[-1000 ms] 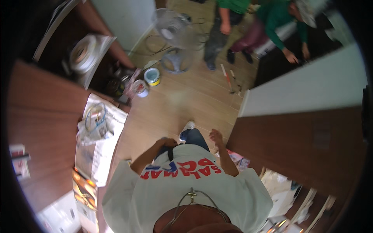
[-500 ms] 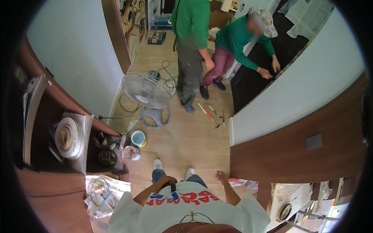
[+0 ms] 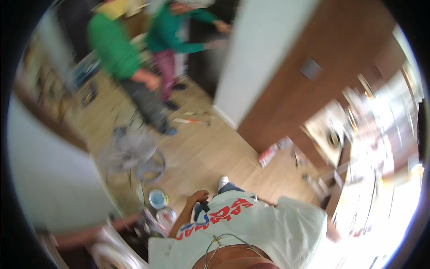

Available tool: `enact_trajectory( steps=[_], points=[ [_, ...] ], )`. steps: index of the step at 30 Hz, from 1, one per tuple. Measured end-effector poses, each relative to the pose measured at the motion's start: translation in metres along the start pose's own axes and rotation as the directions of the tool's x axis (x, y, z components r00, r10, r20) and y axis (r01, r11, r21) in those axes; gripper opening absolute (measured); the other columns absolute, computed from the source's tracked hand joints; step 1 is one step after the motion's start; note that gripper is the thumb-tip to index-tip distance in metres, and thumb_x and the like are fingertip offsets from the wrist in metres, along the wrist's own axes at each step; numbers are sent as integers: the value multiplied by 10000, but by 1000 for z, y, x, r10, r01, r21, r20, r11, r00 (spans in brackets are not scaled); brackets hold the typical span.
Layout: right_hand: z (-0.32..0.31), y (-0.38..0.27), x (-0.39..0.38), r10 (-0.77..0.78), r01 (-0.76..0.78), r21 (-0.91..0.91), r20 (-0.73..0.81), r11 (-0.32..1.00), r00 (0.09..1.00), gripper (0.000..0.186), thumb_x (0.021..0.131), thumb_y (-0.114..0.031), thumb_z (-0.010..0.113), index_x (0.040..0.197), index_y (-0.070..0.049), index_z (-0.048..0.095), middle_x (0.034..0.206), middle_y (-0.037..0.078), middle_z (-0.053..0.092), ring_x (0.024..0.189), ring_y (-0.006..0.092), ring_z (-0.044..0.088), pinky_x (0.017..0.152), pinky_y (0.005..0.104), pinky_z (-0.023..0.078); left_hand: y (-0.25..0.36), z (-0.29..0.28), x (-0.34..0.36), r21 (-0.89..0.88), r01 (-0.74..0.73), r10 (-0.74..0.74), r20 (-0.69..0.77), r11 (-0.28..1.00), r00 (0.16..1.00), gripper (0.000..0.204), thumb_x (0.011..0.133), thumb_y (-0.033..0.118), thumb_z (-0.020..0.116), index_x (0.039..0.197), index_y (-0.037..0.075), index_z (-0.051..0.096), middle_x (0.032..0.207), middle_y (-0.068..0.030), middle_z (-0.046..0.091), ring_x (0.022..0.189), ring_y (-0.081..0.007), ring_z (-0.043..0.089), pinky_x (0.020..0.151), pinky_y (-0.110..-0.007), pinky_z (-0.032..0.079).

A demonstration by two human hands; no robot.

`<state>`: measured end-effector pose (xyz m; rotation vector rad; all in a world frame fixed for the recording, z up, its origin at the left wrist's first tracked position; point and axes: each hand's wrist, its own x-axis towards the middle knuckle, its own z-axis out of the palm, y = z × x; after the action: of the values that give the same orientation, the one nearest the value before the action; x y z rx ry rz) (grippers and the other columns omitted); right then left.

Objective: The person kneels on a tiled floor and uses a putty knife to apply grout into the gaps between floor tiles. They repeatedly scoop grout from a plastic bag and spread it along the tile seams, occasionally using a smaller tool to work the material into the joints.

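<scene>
My left hand (image 3: 200,196) hangs in front of my waist, its fingers curled in. Whatever lies in its palm, if anything, is hidden. Beside it is a dark strap (image 3: 202,209) at my waist. Past the sleeve on my other side, my right hand (image 3: 332,232) is a smeared shape against bright light, and its fingers cannot be made out. Nearest the left hand on the floor stand a bucket of light-blue liquid (image 3: 158,198) and a whitish paint can (image 3: 166,217).
A pedestal fan (image 3: 130,154) stands at the left, with hand tools (image 3: 192,121) lying farther off. Two people in green tops, one standing (image 3: 114,49) and one leaning at a dark door (image 3: 163,33), are at the back. A red-and-white package (image 3: 268,154) lies by the brown panel (image 3: 282,85).
My view has swung to the right, so the bright area with the counter fills more of it. The left hand has come away from my waist slightly; the right has shifted outward and blurred.
</scene>
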<state>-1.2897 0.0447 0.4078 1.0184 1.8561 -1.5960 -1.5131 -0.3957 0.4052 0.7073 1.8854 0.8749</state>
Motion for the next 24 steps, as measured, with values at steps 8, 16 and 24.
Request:
enact_trajectory(
  steps=[8, 16, 24],
  points=[
    [-47, -66, 27, -111, 186, 406, -201, 895, 973, 306, 902, -164, 647, 1198, -85, 647, 945, 74, 712, 694, 199, 664, 530, 332, 493, 68, -67, 31, 192, -36, 17, 100, 981, 995, 399, 909, 230, 577, 1249, 33, 645, 1191, -178, 694, 1087, -287, 672, 958, -366, 514],
    [-260, -141, -28, -469, 609, -72, -712, 790, 523, 364, 926, -158, 620, 1280, -71, 608, 955, 81, 696, 797, 146, 668, 673, 298, 532, 161, -15, 117, 246, -104, 54, 202, 964, 978, 388, 933, 246, 574, 1226, -1, 640, 1174, -194, 698, 1108, -286, 670, 954, -366, 515],
    [-574, -228, -104, -474, 630, -313, -875, 711, 101, 363, 955, -129, 595, 1306, -37, 576, 953, 127, 716, 829, 193, 704, 744, 325, 547, 359, 81, 264, 97, -253, 242, 106, 963, 964, 316, 965, 173, 549, 1209, -8, 640, 1193, -176, 677, 1080, -271, 672, 913, -376, 531]
  ],
)
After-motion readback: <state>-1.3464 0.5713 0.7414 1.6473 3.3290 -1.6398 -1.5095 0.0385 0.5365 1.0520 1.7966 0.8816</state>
